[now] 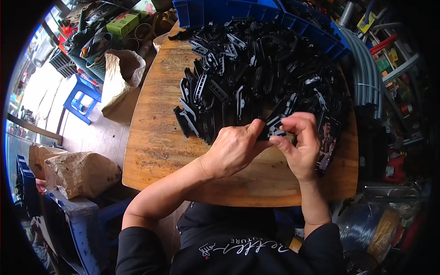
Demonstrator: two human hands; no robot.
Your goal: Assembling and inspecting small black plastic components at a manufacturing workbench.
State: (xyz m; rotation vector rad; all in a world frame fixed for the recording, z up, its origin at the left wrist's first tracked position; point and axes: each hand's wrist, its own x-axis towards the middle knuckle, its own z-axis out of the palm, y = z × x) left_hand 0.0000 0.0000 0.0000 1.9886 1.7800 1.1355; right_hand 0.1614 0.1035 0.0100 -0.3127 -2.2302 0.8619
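Near the table's front edge, my left hand (236, 149) is closed around a small black-and-grey plastic part (276, 132), its thumb stretched along the top. My right hand (300, 144) meets it from the right, thumb and forefinger bent around the part's grey end. Much of the part is hidden by the fingers. Just beyond both hands spreads a large pile of black plastic pieces (256, 78), several with grey slotted strips such as this long strip (200, 88).
The wooden table (156, 137) carries the pile, with a dark phone-like panel (326, 142) beside my right hand. Blue crates (224, 11) stand at the back. Paper bags (82, 172) and a blue stool (82, 98) are at left; grey tubing (366, 73) hangs at right.
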